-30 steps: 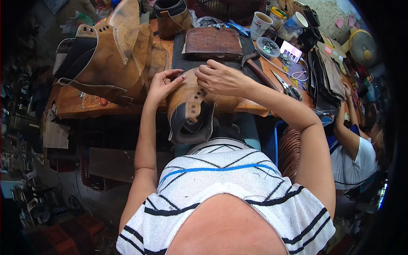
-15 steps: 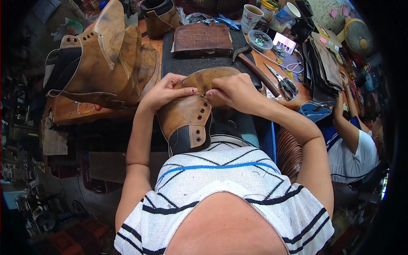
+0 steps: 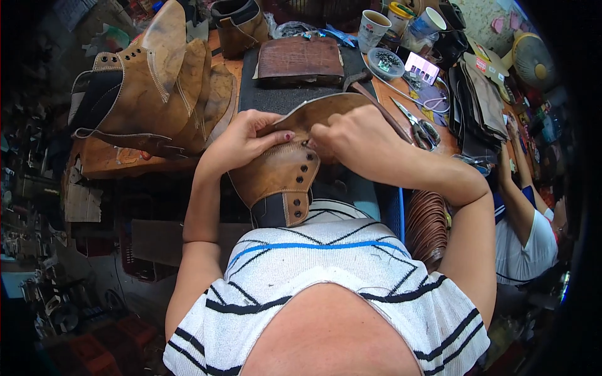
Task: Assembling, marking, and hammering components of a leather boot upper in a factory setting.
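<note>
A brown leather boot upper (image 3: pixel 276 175) with a black collar and a row of dark eyelets lies over the front edge of the table, against my lap. My left hand (image 3: pixel 248 141) is closed on its left side, thumb pressed on the leather near the seam. Beside the top eyelet, my right hand (image 3: pixel 360 141) is curled with its fingertips turned in; whatever they pinch is hidden. The curved toe flap of the upper rises behind both hands.
Stacked boot uppers (image 3: pixel 144 94) stand at the left. Behind my hands are a brown leather-covered block (image 3: pixel 301 59), a hammer (image 3: pixel 385 113), scissors (image 3: pixel 420 128), a tub of small dark pieces (image 3: pixel 385 64) and a cup (image 3: pixel 374 31). Another person's arm (image 3: pixel 517 194) shows at the right.
My right hand has turned and curled in further, its elbow swinging out to the right. The upper has tilted slightly, its flap lifting. My left hand keeps its hold.
</note>
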`<state>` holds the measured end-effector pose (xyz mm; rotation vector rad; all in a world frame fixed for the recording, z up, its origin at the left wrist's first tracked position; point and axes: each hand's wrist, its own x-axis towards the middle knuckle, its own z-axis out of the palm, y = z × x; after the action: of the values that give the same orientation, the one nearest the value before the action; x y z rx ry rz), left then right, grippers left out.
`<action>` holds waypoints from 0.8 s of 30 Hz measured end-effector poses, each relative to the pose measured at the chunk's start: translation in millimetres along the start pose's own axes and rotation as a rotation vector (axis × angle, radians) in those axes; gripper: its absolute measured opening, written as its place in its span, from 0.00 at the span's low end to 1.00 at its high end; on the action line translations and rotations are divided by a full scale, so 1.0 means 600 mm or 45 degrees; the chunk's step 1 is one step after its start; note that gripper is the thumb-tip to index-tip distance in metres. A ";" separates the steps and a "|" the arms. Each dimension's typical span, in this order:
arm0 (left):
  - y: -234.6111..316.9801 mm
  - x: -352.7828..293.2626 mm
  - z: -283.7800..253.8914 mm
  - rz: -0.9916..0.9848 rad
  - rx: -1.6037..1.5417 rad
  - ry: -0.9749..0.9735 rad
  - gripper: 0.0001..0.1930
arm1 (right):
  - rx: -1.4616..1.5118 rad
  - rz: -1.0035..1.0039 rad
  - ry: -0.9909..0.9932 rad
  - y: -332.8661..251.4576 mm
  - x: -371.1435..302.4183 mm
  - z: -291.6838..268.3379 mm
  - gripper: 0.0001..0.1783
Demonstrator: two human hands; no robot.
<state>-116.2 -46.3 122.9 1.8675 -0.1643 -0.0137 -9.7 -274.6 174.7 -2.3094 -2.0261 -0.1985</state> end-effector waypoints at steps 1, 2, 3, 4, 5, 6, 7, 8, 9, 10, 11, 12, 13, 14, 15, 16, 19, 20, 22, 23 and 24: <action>0.006 -0.008 0.005 -0.003 0.002 0.002 0.13 | 0.095 0.015 -0.040 0.006 0.000 -0.005 0.13; 0.018 -0.018 0.010 0.025 -0.005 0.061 0.14 | 0.191 0.029 -0.081 0.018 0.002 -0.009 0.14; 0.024 -0.025 0.015 0.051 -0.012 0.120 0.14 | 0.556 0.096 -0.214 0.036 0.006 -0.006 0.16; 0.024 -0.033 0.023 0.052 -0.012 0.135 0.14 | 0.913 0.153 -0.353 0.054 0.010 -0.002 0.17; 0.023 -0.032 0.031 0.046 -0.024 0.138 0.14 | 1.236 0.178 -0.405 0.066 0.006 0.026 0.20; 0.022 -0.030 0.035 0.039 -0.036 0.141 0.14 | 1.235 0.185 -0.400 0.071 -0.003 0.039 0.20; 0.020 -0.028 0.035 0.018 0.076 0.144 0.14 | 1.134 0.132 -0.291 0.070 -0.005 0.042 0.19; 0.022 -0.026 0.035 0.016 0.078 0.146 0.14 | 1.033 0.081 -0.182 0.065 -0.007 0.039 0.19; 0.025 -0.021 0.035 -0.008 0.111 0.156 0.17 | 0.571 0.011 -0.010 0.058 -0.010 0.028 0.16; 0.028 -0.017 0.036 -0.031 0.144 0.166 0.20 | 0.570 0.010 -0.008 0.050 -0.013 0.031 0.16; 0.029 -0.013 0.036 -0.030 0.147 0.166 0.20 | 0.276 -0.054 0.060 0.042 -0.018 0.036 0.15; 0.031 -0.009 0.037 0.022 0.133 0.124 0.24 | -0.019 -0.115 0.125 0.034 -0.023 0.040 0.14; 0.034 -0.007 0.039 0.074 0.120 0.085 0.29 | -0.129 -0.159 0.202 0.022 -0.027 0.040 0.13; 0.032 -0.006 0.045 0.075 0.122 0.087 0.29 | -0.130 -0.161 0.204 0.022 -0.028 0.040 0.13; 0.027 -0.007 0.054 0.111 0.135 0.126 0.33 | 0.034 -0.069 0.111 0.023 -0.028 0.041 0.14; 0.023 -0.006 0.062 0.152 0.147 0.151 0.37 | 0.196 0.039 0.019 0.024 -0.030 0.044 0.17; 0.061 -0.031 0.070 -0.025 0.368 0.137 0.38 | 1.282 0.420 -0.520 0.098 -0.026 0.034 0.19; 0.062 -0.041 0.068 -0.118 0.496 0.163 0.38 | 1.510 0.607 -0.752 0.119 -0.025 0.008 0.20; 0.033 -0.050 0.055 0.006 0.366 0.244 0.35 | 1.727 0.707 -0.508 0.168 -0.060 0.012 0.22; 0.014 -0.053 0.044 0.024 0.178 0.254 0.32 | 1.717 0.682 -0.392 0.188 -0.072 0.013 0.21; 0.008 -0.059 0.033 0.037 -0.007 0.261 0.29 | 1.721 0.676 -0.395 0.214 -0.089 0.039 0.21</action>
<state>-153.7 -62.2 119.0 1.8477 -0.0494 0.1969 112.1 -340.7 148.9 -1.7679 -0.8760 1.1869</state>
